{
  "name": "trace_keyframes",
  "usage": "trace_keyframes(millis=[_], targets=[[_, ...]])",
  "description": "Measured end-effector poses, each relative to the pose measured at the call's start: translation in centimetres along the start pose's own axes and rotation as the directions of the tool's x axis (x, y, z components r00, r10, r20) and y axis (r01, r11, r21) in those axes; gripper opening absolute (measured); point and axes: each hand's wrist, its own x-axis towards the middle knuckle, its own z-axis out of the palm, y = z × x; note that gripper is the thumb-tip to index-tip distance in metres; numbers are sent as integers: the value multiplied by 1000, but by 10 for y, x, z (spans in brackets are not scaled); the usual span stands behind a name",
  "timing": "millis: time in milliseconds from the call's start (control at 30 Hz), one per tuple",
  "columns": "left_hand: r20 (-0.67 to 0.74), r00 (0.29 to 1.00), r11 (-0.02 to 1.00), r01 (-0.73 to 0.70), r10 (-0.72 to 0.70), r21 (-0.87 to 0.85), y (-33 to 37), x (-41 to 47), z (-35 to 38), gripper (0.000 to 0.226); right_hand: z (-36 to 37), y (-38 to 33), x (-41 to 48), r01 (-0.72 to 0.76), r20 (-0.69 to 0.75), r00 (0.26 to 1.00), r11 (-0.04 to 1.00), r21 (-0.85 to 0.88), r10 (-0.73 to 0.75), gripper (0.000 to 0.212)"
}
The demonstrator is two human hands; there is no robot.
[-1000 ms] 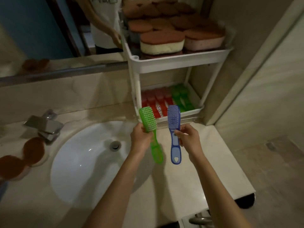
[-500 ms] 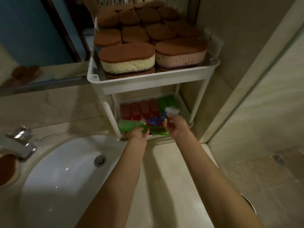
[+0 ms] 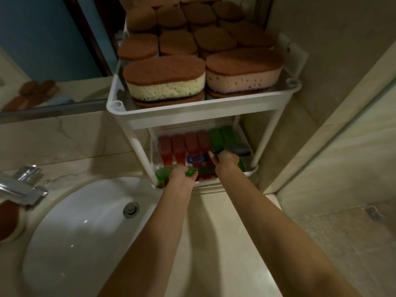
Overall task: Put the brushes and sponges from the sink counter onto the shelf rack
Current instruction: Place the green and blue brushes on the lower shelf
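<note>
Head view, lower left: sink (image 3: 75, 232) bowl, cut off at the frame edge. Centre: shelf rack (image 3: 192, 112), 2 tiers, sponges (image 3: 165, 80) crowding the top, stored brushes (image 3: 184, 144) in red and green lining the bottom. Left edge: 1 sponge (image 3: 8, 221) on the counter (image 3: 214, 232), not yet moved. At the lower tier: left hand (image 3: 182, 175) gripping green brush (image 3: 161, 174), right hand (image 3: 225, 163) gripping blue brush (image 3: 196, 158) mid-length. Risk: crossed handles snagging, or a brush tipping off the front lip of so crowded a tier. Fingers blurred; contact with tier floor unclear.

Left hand (image 3: 182, 175) and right hand (image 3: 226, 163) reach forward, grips closed.
</note>
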Motion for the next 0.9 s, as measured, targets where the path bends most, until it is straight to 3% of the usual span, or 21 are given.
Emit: trace_keyframes(millis=[67, 167, 233, 300, 367, 400, 433, 500, 567, 633, 700, 900], targets=[[20, 1000, 997, 6, -8, 82, 1, 3, -1, 51, 2, 3, 6, -4, -81, 997, 1000, 8, 4, 31], [33, 999, 998, -17, 15, 55, 7, -4, -5, 43, 6, 8, 7, -12, -161, 987, 1000, 19, 15, 35], [88, 996, 996, -15, 7, 93, 8, -6, -7, 37, 7, 12, 5, 27, -175, 984, 998, -55, -37, 36], [109, 993, 957, -80, 52, 278, 9, -7, -7, 41, 8, 17, 7, 90, -158, 979, 970, -226, -128, 27], [161, 970, 777, -243, 183, 581, 8, -1, -7, 36, 8, 21, 8, 222, -40, 961, 847, -483, -274, 25], [220, 933, 579, -350, 285, 736, 9, 4, -7, 33, 5, 23, 11, 320, 42, 927, 724, -611, -374, 27], [313, 865, 313, -445, 392, 839, 9, 10, -10, 30, 2, 24, 12, 406, 143, 876, 544, -734, -460, 30], [530, 718, -163, -517, 452, 840, 8, 19, -17, 31, -5, 29, 17, 483, 364, 787, 129, -866, -498, 35], [666, 668, -450, -508, 332, 734, 6, 26, -23, 36, -11, 34, 24, 466, 467, 788, -108, -878, -401, 42], [706, 681, -596, -489, 195, 637, 6, 31, -29, 38, -16, 36, 27, 421, 479, 820, -238, -875, -313, 44], [710, 688, -653, -470, 150, 594, 8, 35, -32, 37, -19, 36, 25, 393, 484, 828, -322, -861, -284, 43], [692, 713, -674, -454, 118, 583, 11, 31, -35, 48, -16, 33, 16, 339, 437, 839, -318, -886, -325, 38]])
